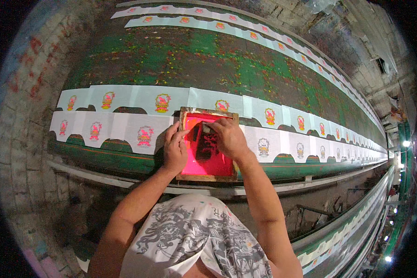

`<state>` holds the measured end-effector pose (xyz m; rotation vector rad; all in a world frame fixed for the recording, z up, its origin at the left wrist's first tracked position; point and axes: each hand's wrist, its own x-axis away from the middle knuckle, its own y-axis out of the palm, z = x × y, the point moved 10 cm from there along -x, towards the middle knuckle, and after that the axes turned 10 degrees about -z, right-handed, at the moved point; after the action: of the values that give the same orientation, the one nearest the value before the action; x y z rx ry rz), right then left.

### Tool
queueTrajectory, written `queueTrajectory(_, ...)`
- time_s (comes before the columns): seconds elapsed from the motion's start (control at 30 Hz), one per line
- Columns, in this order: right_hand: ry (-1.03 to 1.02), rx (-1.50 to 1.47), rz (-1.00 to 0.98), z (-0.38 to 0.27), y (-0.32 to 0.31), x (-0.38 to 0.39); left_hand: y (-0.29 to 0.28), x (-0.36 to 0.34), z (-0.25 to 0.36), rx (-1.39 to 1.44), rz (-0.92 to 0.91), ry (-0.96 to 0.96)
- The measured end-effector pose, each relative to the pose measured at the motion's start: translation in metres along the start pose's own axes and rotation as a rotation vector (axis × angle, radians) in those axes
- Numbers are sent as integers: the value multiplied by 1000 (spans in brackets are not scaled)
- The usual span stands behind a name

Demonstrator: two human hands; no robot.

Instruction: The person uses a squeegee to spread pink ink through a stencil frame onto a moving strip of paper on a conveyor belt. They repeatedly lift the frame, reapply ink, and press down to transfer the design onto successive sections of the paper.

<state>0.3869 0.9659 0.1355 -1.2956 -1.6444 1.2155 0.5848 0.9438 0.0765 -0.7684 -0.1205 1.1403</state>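
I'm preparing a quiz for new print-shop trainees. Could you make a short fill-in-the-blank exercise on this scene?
1. The wooden frame holds a screen flooded with ____ ink.
2. The right hand and the left hand both rest on the ____.
3. The white pieces lie in rows on a long ____ table.

Missing words: pink; frame; green

Head-worn view, steeply down, close.

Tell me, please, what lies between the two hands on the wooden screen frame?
In the head view, between the left hand and the right hand lies the pink-inked mesh of the wooden screen frame, with a dark squeegee under the right fingers.
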Motion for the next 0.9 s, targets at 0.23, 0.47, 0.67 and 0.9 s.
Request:
queueTrajectory(0.23, -28, 30, 48, -56, 18, 56, -3, 0, -2, 23, 22, 18)
queueTrajectory(0.47, 20, -62, -12, -88, 21, 98, 0, 1, -8, 50, 6, -64)
queueTrajectory(0.67, 32, -153, -115, -95, 24, 116, 8, -1, -19, 110, -19, -77)
queueTrajectory(0.9, 158, -312, 289, -52, -4, 171, 2, -9, -14, 127, -13, -90)
